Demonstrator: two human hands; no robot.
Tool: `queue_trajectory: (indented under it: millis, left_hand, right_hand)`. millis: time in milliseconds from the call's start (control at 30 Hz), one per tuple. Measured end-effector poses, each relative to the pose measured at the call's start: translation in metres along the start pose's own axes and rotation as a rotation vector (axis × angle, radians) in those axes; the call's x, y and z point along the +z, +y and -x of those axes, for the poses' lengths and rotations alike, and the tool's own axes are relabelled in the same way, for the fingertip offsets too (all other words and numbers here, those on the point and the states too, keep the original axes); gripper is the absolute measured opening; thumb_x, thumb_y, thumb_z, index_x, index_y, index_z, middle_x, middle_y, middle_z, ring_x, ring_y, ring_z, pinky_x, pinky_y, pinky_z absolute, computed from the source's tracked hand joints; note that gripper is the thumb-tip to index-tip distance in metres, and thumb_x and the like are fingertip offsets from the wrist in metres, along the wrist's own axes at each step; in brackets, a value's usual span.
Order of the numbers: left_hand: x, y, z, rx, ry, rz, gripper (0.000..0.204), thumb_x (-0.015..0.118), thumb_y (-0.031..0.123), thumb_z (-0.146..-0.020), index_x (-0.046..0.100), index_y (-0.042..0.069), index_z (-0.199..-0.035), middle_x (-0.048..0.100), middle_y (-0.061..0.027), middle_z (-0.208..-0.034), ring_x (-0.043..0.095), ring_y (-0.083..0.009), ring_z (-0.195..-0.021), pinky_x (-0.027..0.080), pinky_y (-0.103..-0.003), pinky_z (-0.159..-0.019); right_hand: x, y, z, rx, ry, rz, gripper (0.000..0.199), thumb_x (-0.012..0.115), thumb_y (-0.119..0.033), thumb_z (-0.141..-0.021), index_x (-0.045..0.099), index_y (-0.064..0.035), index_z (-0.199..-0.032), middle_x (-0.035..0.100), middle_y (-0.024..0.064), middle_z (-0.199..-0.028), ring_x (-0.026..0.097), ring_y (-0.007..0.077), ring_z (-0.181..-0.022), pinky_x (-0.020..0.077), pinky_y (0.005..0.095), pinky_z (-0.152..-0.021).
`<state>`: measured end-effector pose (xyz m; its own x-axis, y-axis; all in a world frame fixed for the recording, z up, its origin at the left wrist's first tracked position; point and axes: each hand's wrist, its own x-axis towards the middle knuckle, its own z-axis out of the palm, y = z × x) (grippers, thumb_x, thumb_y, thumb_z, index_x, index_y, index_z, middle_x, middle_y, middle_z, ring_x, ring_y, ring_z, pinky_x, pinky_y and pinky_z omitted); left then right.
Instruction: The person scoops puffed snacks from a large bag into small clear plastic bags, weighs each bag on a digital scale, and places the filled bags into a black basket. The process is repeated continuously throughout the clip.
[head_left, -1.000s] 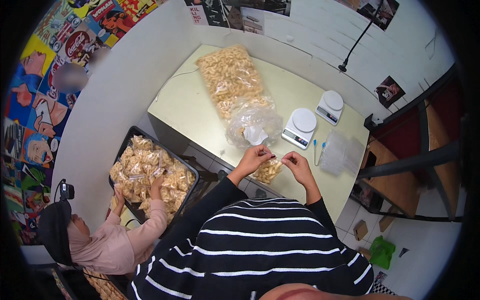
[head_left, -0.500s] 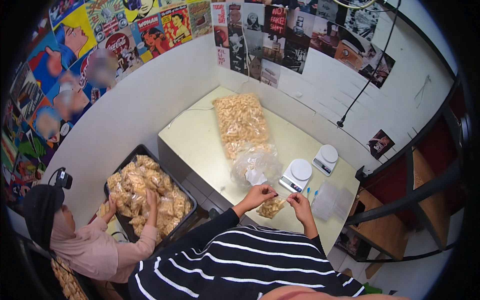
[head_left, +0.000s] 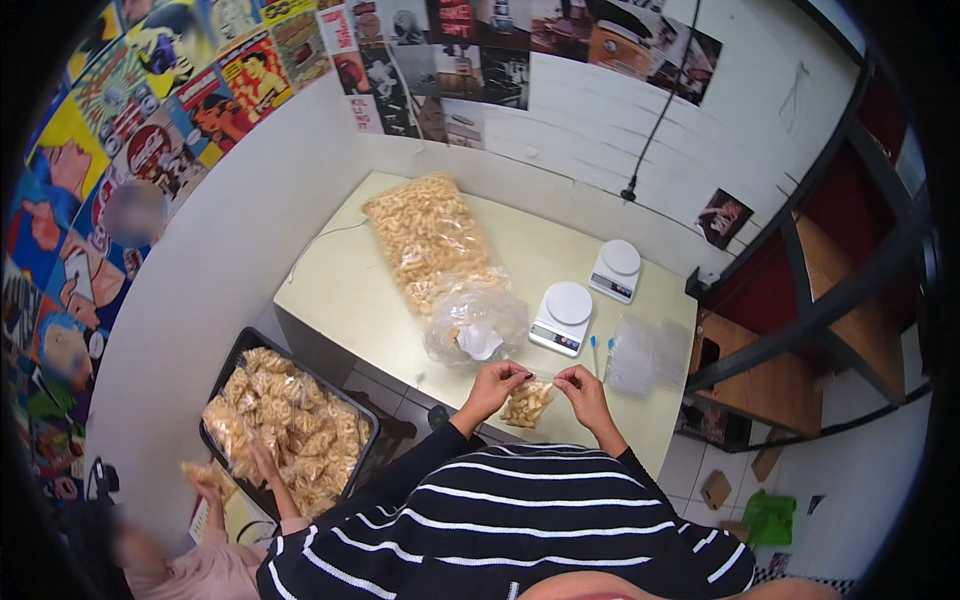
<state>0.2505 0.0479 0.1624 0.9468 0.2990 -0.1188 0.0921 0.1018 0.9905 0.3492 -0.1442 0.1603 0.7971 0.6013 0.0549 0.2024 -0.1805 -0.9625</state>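
A small clear bag of curled, pale-yellow snacks (head_left: 525, 406) hangs at the near edge of the table, its top stretched sideways between my hands. My left hand (head_left: 494, 388) pinches one upper corner with thumb and fingertips. The other corner is pinched by my right hand (head_left: 585, 394). Just beyond my hands lies the crumpled, transparent mouth of a large snack bag (head_left: 425, 235), with a white piece inside it. A white kitchen scale (head_left: 560, 318) sits beyond my right hand, and flat clear plastic bags (head_left: 632, 358) lie to its right.
A second white scale (head_left: 616, 270) stands farther back on the pale table (head_left: 330, 262). Two thin blue-tipped items (head_left: 594, 343) lie beside the plastic bags. On the left, a co-worker handles filled packs over a black crate (head_left: 362, 440). Dark-framed shelves (head_left: 765, 380) stand at right.
The view has swung, so the table sits farther left. My hands still hold the small bag, its top now pulled wider. The co-worker has lifted packs from the crate.
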Motion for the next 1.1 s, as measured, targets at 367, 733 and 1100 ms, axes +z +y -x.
queue_trajectory:
  millis: [367,733,1100]
  left_hand:
    - [0.011,-0.009,-0.022,-0.06,-0.07,0.026,0.011,0.061,0.005,-0.092,0.065,-0.003,-0.097,0.07,-0.0063,-0.087,0.064,-0.0092,-0.078,0.05,-0.023,-0.068]
    - [0.011,-0.01,-0.046,-0.001,-0.08,-0.102,0.011,0.061,0.004,-0.09,0.067,-0.004,-0.093,0.07,-0.0083,-0.083,0.064,-0.0109,-0.077,0.05,-0.025,-0.07]
    - [0.027,-0.01,-0.084,-0.007,-0.292,-0.257,0.01,0.064,0.006,-0.089,0.068,-0.003,-0.089,0.069,-0.004,-0.076,0.059,-0.0064,-0.07,0.047,-0.023,-0.063]
  right_hand:
    - [-0.01,-0.011,0.0,0.034,0.087,0.154,0.013,0.065,-0.011,-0.086,0.061,0.001,-0.09,0.062,0.0108,-0.085,0.06,0.0209,-0.076,0.0475,0.0316,-0.071]
    - [0.01,-0.003,-0.023,0.003,0.08,0.165,0.013,0.064,-0.012,-0.086,0.059,-0.0003,-0.09,0.059,0.0129,-0.086,0.06,0.0281,-0.08,0.0477,0.0367,-0.072]
    - [-0.003,0.009,-0.026,0.059,0.169,0.163,0.014,0.066,-0.014,-0.085,0.06,-0.0014,-0.089,0.06,0.0125,-0.085,0.061,0.0286,-0.082,0.0476,0.0377,-0.073]
